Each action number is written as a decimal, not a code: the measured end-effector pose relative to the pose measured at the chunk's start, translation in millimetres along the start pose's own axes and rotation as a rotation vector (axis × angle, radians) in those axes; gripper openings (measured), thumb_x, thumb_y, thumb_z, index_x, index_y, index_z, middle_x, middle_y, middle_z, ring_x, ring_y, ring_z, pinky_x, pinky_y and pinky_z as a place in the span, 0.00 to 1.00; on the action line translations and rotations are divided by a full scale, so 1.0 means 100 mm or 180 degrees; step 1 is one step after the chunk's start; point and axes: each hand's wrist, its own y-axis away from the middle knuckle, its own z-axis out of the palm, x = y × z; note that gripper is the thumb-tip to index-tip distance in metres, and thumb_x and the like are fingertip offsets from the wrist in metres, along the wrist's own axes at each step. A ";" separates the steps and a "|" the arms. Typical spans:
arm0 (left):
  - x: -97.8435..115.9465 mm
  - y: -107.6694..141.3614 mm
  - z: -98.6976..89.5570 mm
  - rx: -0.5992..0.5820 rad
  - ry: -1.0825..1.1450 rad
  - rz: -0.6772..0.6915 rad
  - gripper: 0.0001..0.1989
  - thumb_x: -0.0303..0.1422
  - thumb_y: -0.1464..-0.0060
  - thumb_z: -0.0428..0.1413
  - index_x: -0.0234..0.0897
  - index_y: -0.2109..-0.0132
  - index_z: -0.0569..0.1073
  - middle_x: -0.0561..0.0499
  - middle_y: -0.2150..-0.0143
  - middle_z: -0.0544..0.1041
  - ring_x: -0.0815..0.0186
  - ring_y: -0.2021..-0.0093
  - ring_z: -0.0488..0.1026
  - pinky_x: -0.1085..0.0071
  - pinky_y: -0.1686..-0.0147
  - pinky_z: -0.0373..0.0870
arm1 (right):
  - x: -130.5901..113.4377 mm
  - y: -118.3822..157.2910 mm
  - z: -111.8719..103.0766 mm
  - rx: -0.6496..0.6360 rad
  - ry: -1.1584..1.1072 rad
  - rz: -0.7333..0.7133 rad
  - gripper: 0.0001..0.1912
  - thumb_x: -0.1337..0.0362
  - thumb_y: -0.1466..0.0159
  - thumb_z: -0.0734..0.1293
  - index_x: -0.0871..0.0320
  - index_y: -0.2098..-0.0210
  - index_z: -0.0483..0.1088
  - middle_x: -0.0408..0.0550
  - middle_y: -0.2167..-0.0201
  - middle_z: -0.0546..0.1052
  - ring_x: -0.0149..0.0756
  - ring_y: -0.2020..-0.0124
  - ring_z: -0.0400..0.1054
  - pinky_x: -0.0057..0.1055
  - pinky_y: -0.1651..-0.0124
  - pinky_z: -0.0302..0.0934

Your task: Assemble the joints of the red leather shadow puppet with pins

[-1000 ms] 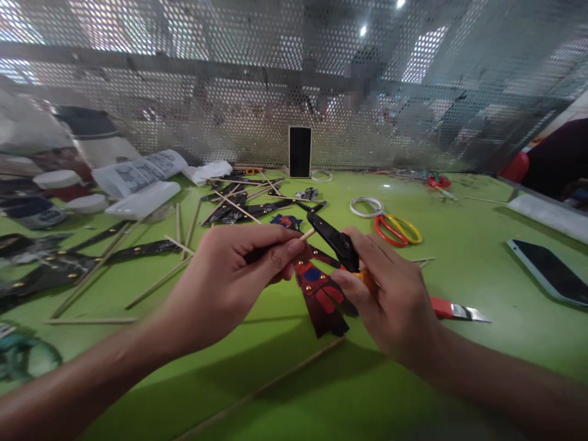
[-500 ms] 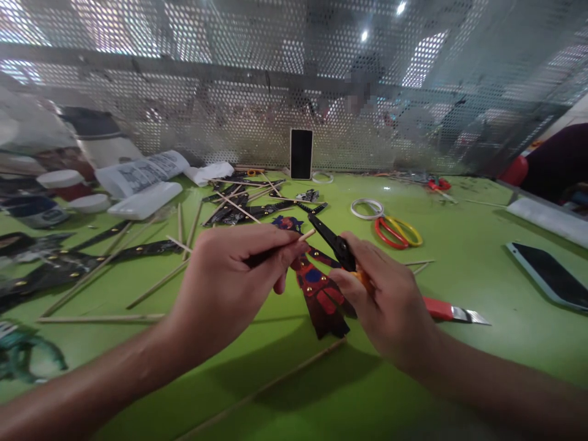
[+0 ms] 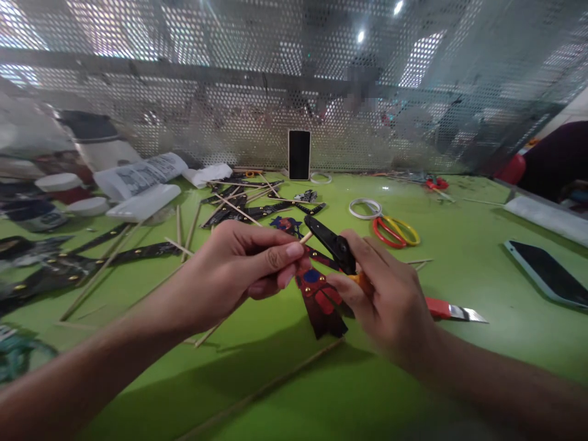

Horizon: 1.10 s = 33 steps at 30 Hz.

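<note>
My left hand (image 3: pixel 257 260) is closed, pinching a thin wooden stick (image 3: pixel 306 237) between thumb and fingers, with its short tip poking out. My right hand (image 3: pixel 388 294) is wrapped around black-jawed cutters (image 3: pixel 329 241) with an orange handle. The black jaws lie right at the stick's tip; whether they touch it I cannot tell. Below and behind both hands lies a red, blue and black jointed figure (image 3: pixel 316 294) with brass fasteners, partly covered by the fingers. A long stick (image 3: pixel 275 389) rests on the green table in front of it.
Black jointed figures (image 3: pixel 229 211) and several sticks lie at the back and left. Right of my hands are a tape roll (image 3: pixel 365 209), red-yellow-handled scissors (image 3: pixel 395 231), a bare-bladed red cutter knife (image 3: pixel 454 311) and a phone (image 3: pixel 549 272). Another phone (image 3: pixel 299 154) stands against the perforated panel.
My left hand has turned and its thumb now lies along the stick. The stick's tip and the cutters' jaws have come together. The stick's long end has swung below my left forearm.
</note>
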 end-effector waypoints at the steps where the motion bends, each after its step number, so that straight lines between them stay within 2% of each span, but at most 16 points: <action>1: -0.01 0.01 0.01 0.0155 -0.0297 0.0128 0.12 0.37 0.41 0.61 0.33 0.68 0.81 0.52 0.77 0.71 0.77 0.81 0.57 0.79 0.83 0.52 | 0.00 0.00 0.01 -0.0034 -0.0027 0.0060 0.29 0.49 0.27 0.58 0.71 0.44 0.69 0.62 0.62 0.78 0.47 0.63 0.74 0.43 0.60 0.69; 4: -0.05 0.05 0.08 0.0754 -0.1521 0.0723 0.15 0.37 0.38 0.58 0.35 0.71 0.79 0.52 0.78 0.71 0.73 0.79 0.61 0.75 0.81 0.57 | -0.01 0.00 0.03 -0.0238 -0.0160 0.0302 0.29 0.47 0.28 0.57 0.67 0.43 0.69 0.61 0.59 0.78 0.47 0.59 0.75 0.44 0.56 0.70; 7: -0.10 0.08 0.16 0.1297 -0.2719 0.1538 0.15 0.32 0.36 0.55 0.34 0.72 0.77 0.52 0.77 0.72 0.71 0.77 0.65 0.72 0.75 0.62 | -0.02 -0.01 0.05 -0.0524 -0.0399 0.0553 0.29 0.46 0.27 0.56 0.63 0.43 0.69 0.58 0.60 0.79 0.45 0.60 0.75 0.42 0.57 0.70; 9: -0.12 0.08 0.19 0.1432 -0.3093 0.1851 0.15 0.29 0.36 0.53 0.33 0.71 0.76 0.51 0.76 0.72 0.71 0.75 0.66 0.72 0.72 0.64 | -0.02 -0.01 0.05 -0.0645 -0.0560 0.0664 0.28 0.46 0.27 0.56 0.62 0.44 0.70 0.57 0.60 0.80 0.44 0.60 0.76 0.40 0.58 0.70; 10: -0.11 0.08 0.19 0.1413 -0.3112 0.1840 0.15 0.29 0.35 0.52 0.33 0.72 0.75 0.51 0.76 0.71 0.71 0.75 0.66 0.72 0.71 0.64 | -0.03 -0.02 0.05 -0.0651 -0.0603 0.0685 0.28 0.46 0.27 0.56 0.63 0.44 0.70 0.57 0.60 0.80 0.44 0.60 0.76 0.40 0.57 0.71; 13: -0.07 0.06 0.15 0.1111 -0.2516 0.1184 0.17 0.32 0.35 0.53 0.33 0.73 0.74 0.53 0.79 0.69 0.73 0.78 0.63 0.74 0.78 0.59 | -0.03 -0.01 0.06 -0.0602 -0.0566 0.0675 0.31 0.45 0.28 0.56 0.65 0.43 0.70 0.60 0.58 0.80 0.47 0.58 0.76 0.45 0.54 0.71; 16: -0.03 0.01 0.06 0.0588 -0.1448 0.0351 0.18 0.38 0.37 0.56 0.33 0.73 0.76 0.53 0.80 0.68 0.76 0.81 0.59 0.77 0.82 0.54 | -0.01 0.00 0.09 -0.0519 -0.0445 0.0616 0.33 0.45 0.28 0.56 0.68 0.42 0.69 0.62 0.57 0.79 0.50 0.55 0.76 0.49 0.51 0.70; 18: -0.02 -0.04 0.01 0.0307 -0.0762 -0.0008 0.17 0.38 0.39 0.60 0.31 0.72 0.77 0.52 0.78 0.69 0.78 0.82 0.58 0.79 0.83 0.52 | 0.00 0.01 0.10 -0.0425 -0.0345 0.0547 0.34 0.45 0.28 0.56 0.70 0.42 0.69 0.65 0.56 0.79 0.52 0.54 0.76 0.50 0.51 0.70; 22: -0.03 -0.11 -0.06 -0.0217 0.0393 -0.0381 0.12 0.35 0.42 0.63 0.29 0.70 0.79 0.54 0.78 0.68 0.84 0.85 0.53 0.83 0.84 0.48 | 0.00 0.04 0.12 -0.0214 -0.0166 0.0360 0.33 0.47 0.27 0.56 0.73 0.43 0.70 0.70 0.54 0.79 0.53 0.53 0.75 0.51 0.53 0.70; 25: -0.02 -0.12 -0.09 -0.0436 0.0534 -0.0392 0.12 0.35 0.43 0.63 0.29 0.70 0.78 0.54 0.78 0.68 0.84 0.85 0.52 0.83 0.85 0.48 | 0.00 0.04 0.11 -0.0117 -0.0102 0.0236 0.32 0.48 0.27 0.56 0.72 0.43 0.70 0.68 0.56 0.79 0.52 0.56 0.76 0.49 0.56 0.71; 27: -0.02 -0.11 -0.09 -0.0257 0.0103 -0.0226 0.13 0.36 0.42 0.62 0.30 0.70 0.79 0.53 0.78 0.69 0.82 0.84 0.55 0.83 0.85 0.49 | 0.00 0.04 0.11 -0.0130 -0.0118 0.0238 0.33 0.48 0.27 0.56 0.74 0.43 0.70 0.69 0.57 0.79 0.53 0.57 0.76 0.49 0.57 0.71; 29: -0.04 -0.09 -0.07 0.0119 -0.0654 0.0130 0.14 0.36 0.40 0.60 0.31 0.71 0.79 0.52 0.78 0.71 0.79 0.83 0.59 0.81 0.84 0.54 | 0.01 0.03 0.12 -0.0214 -0.0171 0.0296 0.34 0.48 0.27 0.55 0.75 0.43 0.70 0.68 0.58 0.79 0.53 0.57 0.76 0.49 0.55 0.71; 31: -0.10 -0.05 -0.02 0.0583 -0.1548 0.0715 0.15 0.33 0.38 0.58 0.31 0.72 0.78 0.52 0.79 0.72 0.76 0.82 0.63 0.79 0.82 0.59 | 0.02 0.01 0.12 -0.0367 -0.0239 0.0401 0.35 0.46 0.27 0.54 0.73 0.42 0.69 0.66 0.58 0.79 0.53 0.57 0.77 0.49 0.55 0.71; 33: -0.16 -0.02 0.02 0.1029 -0.2540 0.1583 0.14 0.28 0.38 0.56 0.31 0.72 0.77 0.52 0.79 0.74 0.73 0.80 0.66 0.76 0.79 0.63 | 0.01 0.00 0.12 -0.0556 -0.0358 0.0550 0.35 0.45 0.27 0.53 0.71 0.42 0.70 0.64 0.58 0.80 0.52 0.58 0.77 0.48 0.55 0.71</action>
